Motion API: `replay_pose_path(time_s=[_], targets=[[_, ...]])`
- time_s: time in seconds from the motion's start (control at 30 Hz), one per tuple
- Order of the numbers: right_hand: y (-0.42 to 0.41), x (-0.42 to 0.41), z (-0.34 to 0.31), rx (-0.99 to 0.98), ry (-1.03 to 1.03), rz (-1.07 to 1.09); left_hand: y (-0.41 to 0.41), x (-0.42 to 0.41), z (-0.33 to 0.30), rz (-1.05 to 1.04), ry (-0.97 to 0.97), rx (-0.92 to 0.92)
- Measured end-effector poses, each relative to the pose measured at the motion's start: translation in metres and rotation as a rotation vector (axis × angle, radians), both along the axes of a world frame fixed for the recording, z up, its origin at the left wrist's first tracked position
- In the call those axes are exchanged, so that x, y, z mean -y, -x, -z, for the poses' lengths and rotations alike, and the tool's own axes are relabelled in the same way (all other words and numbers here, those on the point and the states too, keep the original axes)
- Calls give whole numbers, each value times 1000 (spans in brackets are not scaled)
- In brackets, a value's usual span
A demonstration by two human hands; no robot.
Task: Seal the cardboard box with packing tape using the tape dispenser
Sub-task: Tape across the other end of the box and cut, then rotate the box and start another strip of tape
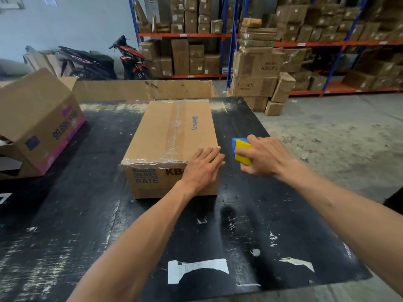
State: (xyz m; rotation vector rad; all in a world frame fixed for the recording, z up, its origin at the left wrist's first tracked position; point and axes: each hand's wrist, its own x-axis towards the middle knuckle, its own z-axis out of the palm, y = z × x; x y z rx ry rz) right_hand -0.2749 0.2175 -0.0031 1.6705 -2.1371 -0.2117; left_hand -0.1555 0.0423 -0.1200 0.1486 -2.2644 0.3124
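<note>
A closed cardboard box lies lengthwise on the black table. Clear tape runs along its top seam and across its near top edge. My left hand rests flat, fingers together, on the box's near right corner. Just right of the box, my right hand grips a yellow and blue tape dispenser, held close to the box's right side. Whether tape joins the dispenser to the box cannot be told.
An open cardboard box with pink print lies tilted at the table's left. Flattened cardboard stands along the far edge. Behind are motorbikes, stacked boxes and shelving racks. Concrete floor lies to the right.
</note>
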Motion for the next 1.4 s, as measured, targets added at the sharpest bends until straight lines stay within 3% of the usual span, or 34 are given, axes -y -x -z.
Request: replay_pose_path(time_s=[0.17, 0.33, 0.47, 0.7, 0.97, 1.13, 1.27, 1.33, 1.4], targets=[[-2, -3, -6, 150, 132, 53, -4, -1, -6, 15, -72, 47], [-10, -2, -15, 166, 171, 83, -6, -7, -11, -4, -165, 54], [-14, -1, -21, 189, 196, 113, 1, -23, -14, -131, -306, 56], [-7, -2, -16, 373, 265, 180, -21, -27, -15, -375, -344, 270], [-15, 12, -23, 560, 351, 177, -98, 23, -19, -33, -304, 286], [-26, 28, -32, 640, 395, 110, -174, 70, -45, 98, -461, 442], [-32, 37, -38, 770, 419, 100, -182, 78, -79, -192, -388, 433], [-34, 39, -40, 820, 431, 90, -158, 75, -83, -343, -345, 526], [-36, 39, -40, 857, 440, 89, -132, 71, -79, -414, -422, 618]])
